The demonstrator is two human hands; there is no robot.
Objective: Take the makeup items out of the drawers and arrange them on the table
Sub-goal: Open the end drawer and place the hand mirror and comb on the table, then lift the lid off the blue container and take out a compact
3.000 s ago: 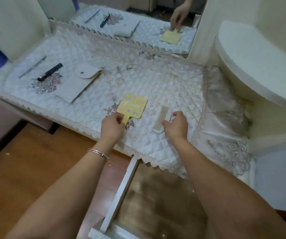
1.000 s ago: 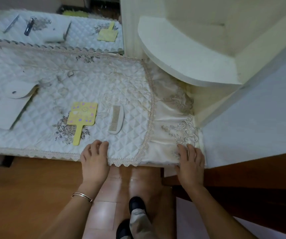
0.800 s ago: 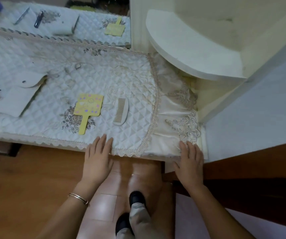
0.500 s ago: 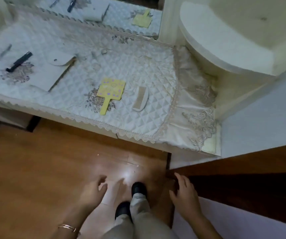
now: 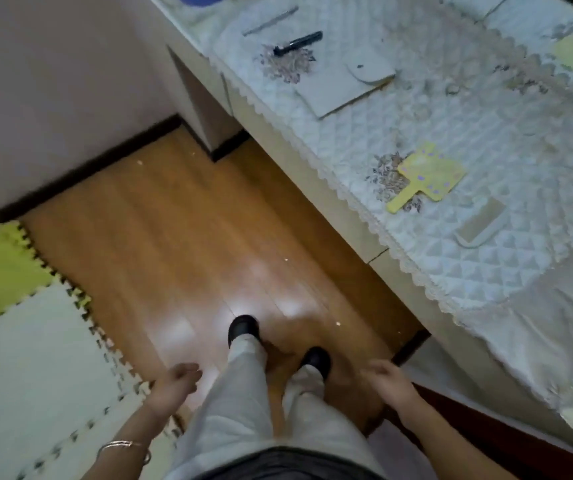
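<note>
**Yellow mirror, white comb on the quilt; both hands empty**

Left hand is low by my leg, fingers loosely curled round nothing. Right hand is blurred but looks relaxed and holds nothing.

On the quilted cloth, the yellow mirror lies flat with its handle pointing at the lace edge. The comb is just beside it. A black tube and a white pouch lie well apart, further along.

Handling, my guess:
- Mirror: light and stiff, with a face that may crack. Take it by the handle.
- Comb: thin and lying flat on the soft quilt. Pinch its spine, not the teeth.
- Tube: round, so it may roll. Grip it mid-barrel.
</note>
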